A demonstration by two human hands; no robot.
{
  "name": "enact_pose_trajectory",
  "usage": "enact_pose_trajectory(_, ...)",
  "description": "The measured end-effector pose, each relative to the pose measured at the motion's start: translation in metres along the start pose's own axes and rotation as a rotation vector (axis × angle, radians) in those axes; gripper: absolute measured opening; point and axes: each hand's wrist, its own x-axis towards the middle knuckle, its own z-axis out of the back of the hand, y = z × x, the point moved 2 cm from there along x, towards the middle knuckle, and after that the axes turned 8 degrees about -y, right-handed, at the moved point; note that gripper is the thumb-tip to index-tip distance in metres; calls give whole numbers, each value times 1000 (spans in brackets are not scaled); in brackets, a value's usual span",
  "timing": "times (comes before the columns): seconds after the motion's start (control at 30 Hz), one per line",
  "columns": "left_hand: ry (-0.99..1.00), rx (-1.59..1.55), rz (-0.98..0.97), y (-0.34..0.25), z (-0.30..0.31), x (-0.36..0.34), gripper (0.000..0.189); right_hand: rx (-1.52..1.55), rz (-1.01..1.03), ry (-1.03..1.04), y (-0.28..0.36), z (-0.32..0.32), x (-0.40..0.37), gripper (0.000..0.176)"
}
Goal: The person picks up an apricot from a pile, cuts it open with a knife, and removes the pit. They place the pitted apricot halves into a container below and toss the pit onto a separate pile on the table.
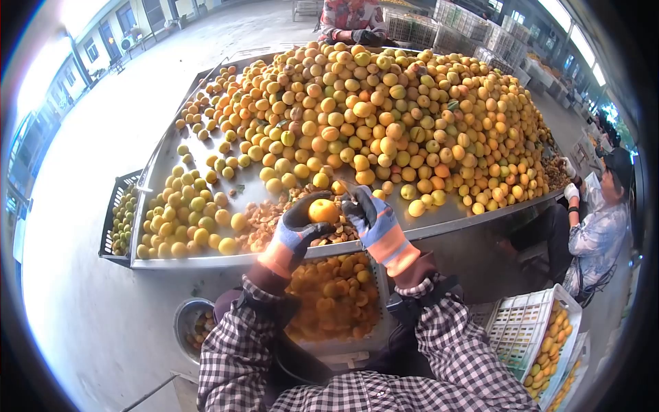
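Note:
My left hand (300, 223), in a grey-black and orange work glove, is closed around a yellow-orange apricot (322, 211). Close by on the right, my right hand (371, 216) wears a matching glove. Its fingers are pinched on a slim, blade-like tool (348, 187), largely hidden by the glove. Both hands are over the near edge of a metal table (425, 223). Around and under them lie small brown pits or scraps (264, 220). Below my hands, between my legs, a crate (379, 292) holds split apricots (333, 288).
A large apricot heap (384, 123) covers the table, with a smaller greenish-yellow group (182, 216) at left. A black crate (110, 230), metal bowl (180, 323) and white crates (525, 323) stand around me. One person (597, 233) sits at right; another (350, 17) is across the table.

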Motion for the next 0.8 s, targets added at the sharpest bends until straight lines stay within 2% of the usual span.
enact_pose_trajectory(0.03,-1,2,3,1,1,1,63,-188,145,-44,7,2,-4,24)
enact_pose_trajectory(0.07,-30,16,-57,1,4,1,62,-187,165,-2,10,4,-7,21)
enact_pose_trajectory(0.13,-61,78,-148,-2,10,2,63,-178,117,42,4,1,-12,20)
enact_pose_trajectory(0.2,-34,68,-149,-6,10,2,64,-154,44,72,2,0,-17,19)
enact_pose_trajectory(0.5,46,103,-135,-10,3,1,67,-154,-18,121,-4,3,-25,25)
enact_pose_trajectory(0.7,15,55,-116,-4,1,-2,72,-296,84,84,-4,-7,-34,30)
enact_pose_trajectory(0.8,47,75,-118,-2,-1,-3,75,-231,59,68,-10,-14,-40,34)
